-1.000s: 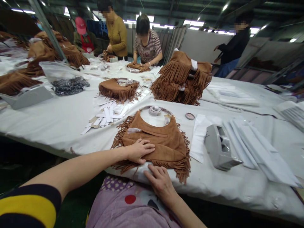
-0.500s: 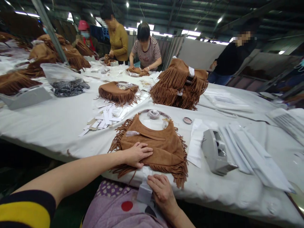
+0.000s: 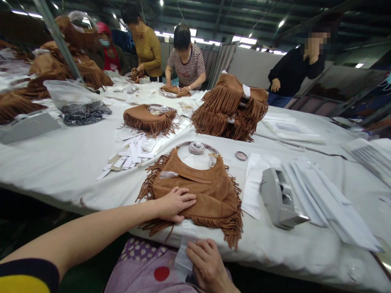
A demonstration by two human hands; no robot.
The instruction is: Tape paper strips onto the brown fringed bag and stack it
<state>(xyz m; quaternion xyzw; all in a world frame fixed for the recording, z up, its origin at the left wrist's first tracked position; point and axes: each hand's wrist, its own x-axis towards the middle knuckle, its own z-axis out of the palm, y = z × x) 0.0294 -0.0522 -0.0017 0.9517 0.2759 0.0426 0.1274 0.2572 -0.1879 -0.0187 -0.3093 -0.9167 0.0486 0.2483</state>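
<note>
A brown suede fringed handbag (image 3: 195, 199) lies flat at the table's front edge, its wrapped handle (image 3: 196, 147) pointing away from me. On the bag's lower left part my left hand (image 3: 174, 204) rests with fingers spread. Just below the bag, at the table edge, a thin, whitish translucent strip (image 3: 184, 255) hangs down over my lap. My right hand (image 3: 205, 260) has its fingers closed on that strip's right side. A pale zipper tassel (image 3: 168, 175) lies on the bag's face.
A grey tape dispenser (image 3: 282, 199) stands right of the bag, beside folded white sheets (image 3: 324, 195). Behind are stacked fringed bags (image 3: 230, 108), another fringed bag (image 3: 146, 118) and scattered paper strips (image 3: 128, 156). Several people work across the white table (image 3: 76, 171).
My right hand has moved slightly down toward me with the strip. My left hand stays on the bag. At the back right a person has raised a hand to the head.
</note>
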